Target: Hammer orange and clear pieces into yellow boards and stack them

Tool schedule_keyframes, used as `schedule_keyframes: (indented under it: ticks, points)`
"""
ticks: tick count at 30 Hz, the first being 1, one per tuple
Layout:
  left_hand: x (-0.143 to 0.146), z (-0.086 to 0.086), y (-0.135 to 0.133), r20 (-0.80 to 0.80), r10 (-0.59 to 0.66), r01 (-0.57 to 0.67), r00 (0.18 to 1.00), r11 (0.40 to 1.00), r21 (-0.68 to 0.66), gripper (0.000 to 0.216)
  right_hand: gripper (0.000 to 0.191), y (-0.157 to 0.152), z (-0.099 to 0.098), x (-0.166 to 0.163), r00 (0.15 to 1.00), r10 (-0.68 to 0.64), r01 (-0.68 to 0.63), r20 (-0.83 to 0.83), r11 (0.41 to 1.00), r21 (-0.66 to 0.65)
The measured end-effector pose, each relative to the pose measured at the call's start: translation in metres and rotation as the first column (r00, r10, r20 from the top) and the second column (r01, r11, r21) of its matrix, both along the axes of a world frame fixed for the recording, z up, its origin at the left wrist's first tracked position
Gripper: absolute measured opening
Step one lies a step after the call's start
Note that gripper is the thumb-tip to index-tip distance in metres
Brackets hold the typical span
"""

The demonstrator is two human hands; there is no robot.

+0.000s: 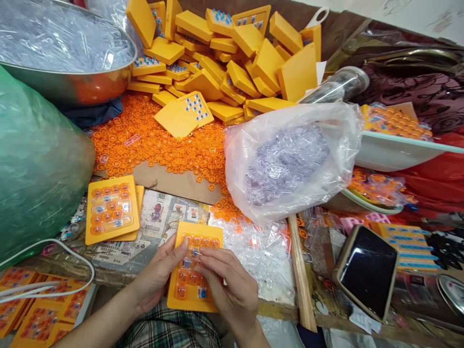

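My left hand [159, 270] grips the left edge of a yellow plastic panel [194, 302], its thumb lying over the top left of the face. Rows of orange rings with clear covers sit in the panel, and blue bits show in some places. Over the panel's middle, my right hand [232, 285] has its fingertips drawn together; what they pinch is hidden. To the left lie two stacked yellow panels [112, 210], the top one fitted with orange rings and clear covers.
Behind are loose orange rings [145, 130] and heaped yellow panels [250, 63]. A bag of clear pieces [290, 159] stands right of centre, near a wooden handle [300, 270] and a dark-screened device [368, 270]. A green sack [39, 159] and metal bowl [87, 82] border the left.
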State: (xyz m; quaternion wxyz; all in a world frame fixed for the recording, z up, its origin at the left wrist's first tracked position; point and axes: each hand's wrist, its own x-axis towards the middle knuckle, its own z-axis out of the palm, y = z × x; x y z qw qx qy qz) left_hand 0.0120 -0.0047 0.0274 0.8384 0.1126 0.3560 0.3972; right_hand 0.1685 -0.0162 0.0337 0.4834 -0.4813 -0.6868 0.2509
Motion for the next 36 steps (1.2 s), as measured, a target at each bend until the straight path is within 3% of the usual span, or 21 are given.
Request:
schedule_keyframes:
  ticks: [7,9,11,13,16,18,22,24,26,27,28,30,32,36]
  points:
    - [0.0,0.004,0.0,-0.113,-0.005,0.015,0.994,0.996,0.091,0.035,0.043,-0.004,-0.004,-0.004,0.992,0.018,-0.024,0.127,0.999,0.048]
    - [0.001,0.006,0.0,-0.149,-0.003,0.017,0.989,0.996,0.093,0.037,0.041,-0.007,-0.009,-0.005,0.994,-0.053,0.049,0.1,0.998,0.036]
    - [0.002,0.006,0.0,-0.186,0.003,0.017,0.983,0.995,0.103,0.04,0.033,-0.009,-0.014,-0.007,0.98,-0.198,0.198,-0.013,0.979,-0.051]
    - [0.002,0.005,-0.001,-0.233,0.018,0.013,0.972,0.991,0.13,0.04,0.037,-0.008,-0.018,-0.008,0.945,-0.278,0.229,-0.174,0.939,-0.255]
    - [0.001,0.003,-0.003,-0.338,0.04,0.029,0.94,0.98,0.197,0.035,0.058,-0.007,-0.017,-0.011,0.871,-0.239,-0.032,-0.428,0.843,-0.536]
    - [0.0,0.002,-0.004,-0.417,0.065,0.044,0.907,0.968,0.248,0.034,0.064,-0.008,-0.015,-0.015,0.82,-0.263,-0.119,-0.509,0.791,-0.6]
    - [-0.001,0.001,-0.007,-0.489,0.096,0.07,0.867,0.948,0.31,0.033,0.066,-0.012,-0.014,-0.021,0.802,-0.326,-0.048,-0.5,0.8,-0.598]
    - [0.0,0.0,-0.007,-0.441,0.067,0.056,0.895,0.964,0.259,0.035,0.064,-0.012,-0.016,-0.015,0.864,-0.259,-0.033,-0.431,0.827,-0.562]
    - [0.001,0.0,-0.007,-0.35,0.044,0.014,0.936,0.987,0.162,0.038,0.053,-0.008,-0.018,0.0,0.966,-0.195,0.102,-0.17,0.891,-0.443]
    - [0.002,0.001,-0.006,-0.304,0.044,-0.012,0.952,0.994,0.106,0.04,0.045,-0.005,-0.018,0.011,0.978,-0.21,0.2,0.007,0.918,-0.343]
    - [0.003,0.001,-0.005,-0.264,0.053,-0.04,0.963,0.998,0.054,0.042,0.037,0.0,-0.018,0.022,0.948,-0.259,0.297,0.187,0.93,-0.216]
    - [0.003,0.002,-0.003,-0.213,0.074,-0.083,0.974,0.996,-0.035,0.045,0.022,0.012,-0.018,0.043,0.859,-0.359,0.41,0.364,0.909,-0.071]
    - [0.003,0.004,0.0,-0.191,0.086,-0.104,0.978,0.991,-0.083,0.045,0.015,0.024,-0.018,0.056,0.824,-0.371,0.437,0.429,0.897,-0.063]
    - [0.0,0.007,0.003,-0.176,0.089,-0.106,0.98,0.99,-0.088,0.045,0.022,0.046,-0.02,0.062,0.812,-0.338,0.43,0.476,0.898,-0.096]
